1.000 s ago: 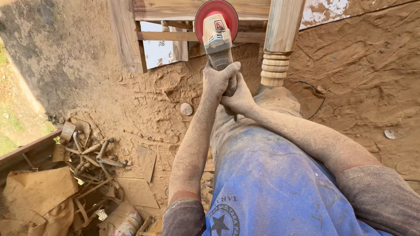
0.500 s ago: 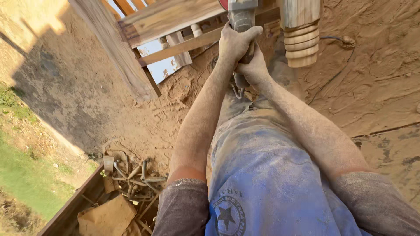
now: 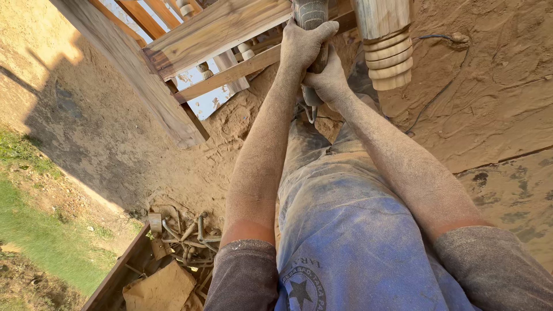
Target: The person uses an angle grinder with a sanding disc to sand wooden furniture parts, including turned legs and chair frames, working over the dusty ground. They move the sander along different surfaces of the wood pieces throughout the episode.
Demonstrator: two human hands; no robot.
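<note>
We hold the grinder [image 3: 310, 17] with both hands: left hand [image 3: 302, 43] wrapped shut around its body, right hand [image 3: 328, 78] clamped just below on the handle. Its long axis points away from us, beside the turned wooden leg [image 3: 386, 52].

We wear a blue T-shirt [image 3: 351, 242] with a dark round emblem bearing a star on the chest, grey short sleeves [image 3: 245, 276], and fine tan sawdust coating our bare forearms, both hands and the shirt front.
</note>
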